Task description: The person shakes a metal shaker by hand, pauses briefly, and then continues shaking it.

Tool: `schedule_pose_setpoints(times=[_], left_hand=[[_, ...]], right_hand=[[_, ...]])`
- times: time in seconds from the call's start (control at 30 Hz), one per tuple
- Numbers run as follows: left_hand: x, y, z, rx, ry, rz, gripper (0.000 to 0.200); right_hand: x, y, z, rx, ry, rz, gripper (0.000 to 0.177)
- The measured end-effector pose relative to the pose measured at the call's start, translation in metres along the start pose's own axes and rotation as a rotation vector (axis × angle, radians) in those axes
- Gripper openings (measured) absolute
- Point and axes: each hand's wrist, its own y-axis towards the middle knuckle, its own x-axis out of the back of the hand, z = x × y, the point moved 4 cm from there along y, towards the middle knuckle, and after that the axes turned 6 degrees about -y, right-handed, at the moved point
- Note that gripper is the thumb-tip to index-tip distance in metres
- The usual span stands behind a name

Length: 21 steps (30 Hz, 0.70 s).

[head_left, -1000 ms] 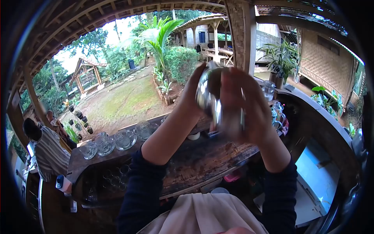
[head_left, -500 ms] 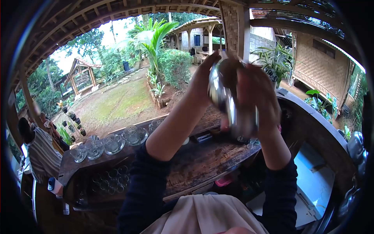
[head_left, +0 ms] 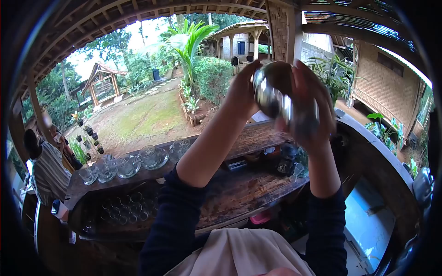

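A shiny metal cocktail shaker is held up in front of me at about head height, above the wooden counter, lying tilted between both hands. My left hand grips its left end, fingers curled around the far side. My right hand is wrapped around the other end and is smeared by motion. Part of the shaker is hidden behind the right fingers. Beneath the hands, a small clear glass and a dark-looking jar stand on the lower counter.
Glass cups on saucers line the raised wooden ledge at left. Several upturned glasses fill the shelf below. A person in a striped shirt is at far left. A pale blue lid or panel lies at lower right.
Both hands stay on the shaker, which has shifted slightly right and moved with a blur. The view has turned a little, so the garden sits farther right.
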Motion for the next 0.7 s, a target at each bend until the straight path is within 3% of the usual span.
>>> schedule_pose_setpoints(times=[0.03,0.1,0.13,0.17,0.23,0.27,0.3,0.33,0.37,0.4,0.47,0.5,0.57,0.6,0.7], left_hand=[[-0.019,-0.004,-0.015,0.22,-0.31,-0.093,0.045],[-0.046,-0.016,-0.03,-0.233,-0.107,0.264,0.048],[-0.05,-0.017,-0.031,-0.33,-0.05,0.357,0.051],[-0.037,-0.011,-0.023,-0.22,0.031,0.132,0.048],[0.001,0.016,0.006,0.056,-0.107,-0.196,0.04],[0.012,0.022,0.02,0.156,-0.262,-0.32,0.035],[0.035,0.031,0.035,0.004,0.013,-0.112,0.033],[0.042,0.03,0.04,0.147,-0.139,-0.314,0.033],[0.047,0.027,0.045,0.295,-0.289,-0.521,0.034],[0.039,0.029,0.048,0.203,-0.344,-0.399,0.035],[0.014,0.03,0.039,-0.005,-0.307,-0.085,0.042],[-0.014,0.017,0.025,0.227,-0.717,0.05,0.042],[-0.038,0.002,-0.001,-0.23,-0.022,0.082,0.036],[-0.045,0.005,-0.005,-0.229,-0.021,0.078,0.036],[-0.047,0.011,-0.005,-0.35,-0.017,0.104,0.032]], right_hand=[[0.006,-0.014,0.001,-0.002,0.007,-0.004,0.049],[0.02,-0.063,-0.009,0.086,0.054,0.179,0.038],[0.026,-0.087,-0.013,0.124,0.077,0.271,0.034],[0.025,-0.092,-0.009,0.157,0.104,0.366,0.03],[-0.007,-0.069,-0.046,-0.206,0.212,0.214,0.036],[-0.016,-0.048,-0.052,-0.236,0.13,0.164,0.041],[-0.018,-0.033,-0.057,-0.261,0.042,0.106,0.047],[-0.017,-0.033,-0.06,-0.257,0.033,0.099,0.047],[-0.018,-0.038,-0.068,-0.403,0.099,0.111,0.05],[-0.021,-0.042,-0.076,-0.546,0.17,0.122,0.053],[0.001,-0.018,-0.033,-0.138,0.062,0.009,0.045],[0.022,-0.04,-0.017,-0.146,0.062,0.007,0.045],[0.035,-0.099,0.006,-0.093,-0.306,0.916,0.083],[0.029,-0.098,0.003,-0.095,-0.302,0.917,0.083],[0.011,-0.058,-0.003,0.166,-0.209,0.18,0.047]])
